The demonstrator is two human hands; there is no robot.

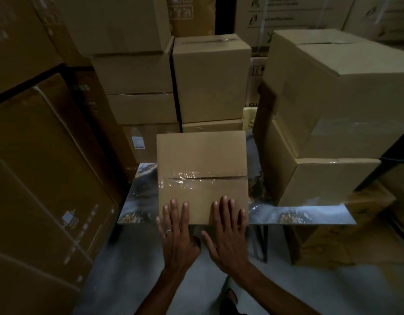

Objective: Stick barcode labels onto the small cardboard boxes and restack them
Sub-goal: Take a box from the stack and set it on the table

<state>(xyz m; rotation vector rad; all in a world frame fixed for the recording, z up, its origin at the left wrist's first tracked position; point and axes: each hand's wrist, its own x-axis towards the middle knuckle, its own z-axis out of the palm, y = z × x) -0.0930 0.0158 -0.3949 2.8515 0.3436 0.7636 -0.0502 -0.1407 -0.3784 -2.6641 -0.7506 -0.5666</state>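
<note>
a square brown cardboard box (202, 176), its top seam closed with clear shiny tape, sat on a glossy marble-patterned table (310, 215), reaching the table's near edge. the left hand (177, 233) lay flat on the box's near edge, fingers straight and slightly spread, a ring on one finger. the right hand (228, 230) lay flat beside it on the same edge, fingers straight and close together, thumb out. right of the box, on the table, stood a stack of larger tan cardboard boxes (328, 123). behind the box rose more stacked brown cartons (210, 85).
</note>
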